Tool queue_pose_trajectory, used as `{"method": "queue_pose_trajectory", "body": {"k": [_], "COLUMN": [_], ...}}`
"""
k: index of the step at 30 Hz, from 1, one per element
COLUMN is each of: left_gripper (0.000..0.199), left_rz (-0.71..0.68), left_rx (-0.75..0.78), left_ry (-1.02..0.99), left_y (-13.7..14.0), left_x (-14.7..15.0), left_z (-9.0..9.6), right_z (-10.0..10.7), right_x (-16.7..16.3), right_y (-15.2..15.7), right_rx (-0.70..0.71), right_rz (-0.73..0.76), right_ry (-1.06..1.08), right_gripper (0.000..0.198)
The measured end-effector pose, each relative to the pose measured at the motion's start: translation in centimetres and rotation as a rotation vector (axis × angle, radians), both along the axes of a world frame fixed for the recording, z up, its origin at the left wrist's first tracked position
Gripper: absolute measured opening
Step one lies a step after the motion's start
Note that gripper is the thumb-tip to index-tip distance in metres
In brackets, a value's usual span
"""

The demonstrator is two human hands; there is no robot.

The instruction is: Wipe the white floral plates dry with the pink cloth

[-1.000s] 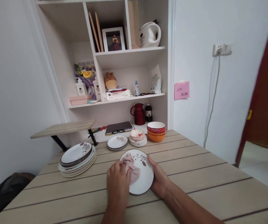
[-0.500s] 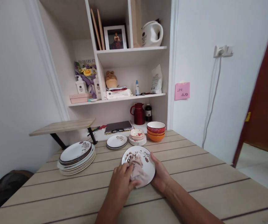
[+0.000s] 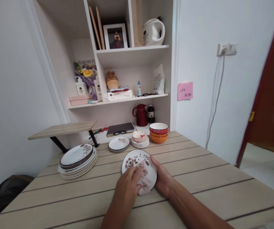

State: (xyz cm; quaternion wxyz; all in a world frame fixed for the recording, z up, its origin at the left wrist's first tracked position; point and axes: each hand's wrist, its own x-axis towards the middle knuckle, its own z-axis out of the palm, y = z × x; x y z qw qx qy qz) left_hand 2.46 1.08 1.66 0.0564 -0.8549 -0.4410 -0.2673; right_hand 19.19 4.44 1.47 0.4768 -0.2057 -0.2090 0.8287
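Observation:
A white plate [image 3: 137,156] with a dark rim and a brown flower pattern is tilted up towards me above the table. My right hand [image 3: 163,178] grips its right edge, thumb on the front and the other fingers behind it. Against the plate's face my left hand [image 3: 129,181] presses a crumpled pale pink cloth [image 3: 145,183], which covers part of the lower half. Behind the plate stand two similar small plates [image 3: 119,143], a pile of saucers [image 3: 140,144] topped by small patterned dishes [image 3: 139,136], and stacked bowls [image 3: 159,133] in red and orange.
A tall stack of large plates [image 3: 78,160] stands at the left, beside a raised wooden shelf [image 3: 62,128] on black legs. At the table's [image 3: 213,178] back are a dark laptop [image 3: 120,128], glasses and a red jug [image 3: 141,115] below a white shelf unit [image 3: 132,51].
My left hand and the cloth have shifted across the plate, uncovering more of the flower at its left. The plate has moved slightly left, still in my right hand.

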Motion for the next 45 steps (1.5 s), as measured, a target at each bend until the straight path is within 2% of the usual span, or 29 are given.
{"method": "queue_pose_trajectory", "body": {"k": [3, 9, 14, 17, 19, 21, 25, 29, 31, 34, 37, 42, 45], "left_gripper": [0.054, 0.04, 0.037, 0.035, 0.034, 0.033, 0.034, 0.031, 0.03, 0.032, 0.038, 0.039, 0.036], "left_rz": [-0.018, 0.015, 0.288, 0.447, 0.483, 0.439, 0.213, 0.014, -0.031, -0.027, 0.067, 0.431, 0.467], "left_rx": [0.075, 0.368, 0.465, 0.442, 0.417, 0.384, 0.334, 0.44, 0.47, 0.434, 0.39, 0.283, 0.27], "left_ry": [0.027, -0.003, -0.085, -0.091, -0.067, -0.04, 0.008, 0.014, 0.003, 0.007, -0.007, -0.062, 0.005], "left_y": [0.1, 0.3, 0.4, 0.5, 0.5, 0.5, 0.4, 0.8, 0.9, 0.8, 0.8, 1.1, 1.1], "left_x": [0.0, 0.7, 0.0, -1.2, -1.7, -1.7, -0.5, 1.1, 1.5, 1.7, 1.0, -1.6, -1.8], "left_z": [-0.1, 0.1, 0.7, 0.9, 0.8, 0.6, -0.2, -1.5, -1.9, -1.7, -0.7, 0.4, 0.0], "right_z": [0.1, 0.4, 0.4, 0.1, -0.1, -0.3, -0.2, -0.1, 0.0, 0.1, 0.1, -0.3, -0.3], "right_x": [-0.2, -1.1, -2.2, -2.4, -2.2, -1.6, -0.1, 0.2, -0.3, -1.1, -1.5, -1.5, -1.3], "right_y": [-0.4, -1.4, -2.0, -1.8, -1.4, -0.8, 0.1, -0.1, -0.4, -1.0, -1.1, -0.7, -0.5], "right_rx": [0.014, 0.044, 0.069, 0.022, -0.01, -0.017, 0.004, 0.01, -0.004, 0.004, 0.033, -0.018, -0.056], "right_rz": [0.018, 0.05, 0.085, 0.056, 0.017, -0.017, -0.079, -0.048, 0.013, 0.087, 0.049, -0.046, -0.104], "right_ry": [-0.044, -0.131, -0.157, -0.153, -0.123, -0.074, 0.008, 0.018, -0.019, -0.052, -0.057, -0.116, -0.089], "right_gripper": [0.055, 0.05, 0.054, 0.057, 0.059, 0.061, 0.061, 0.06, 0.058, 0.057, 0.053, 0.056, 0.056]}}
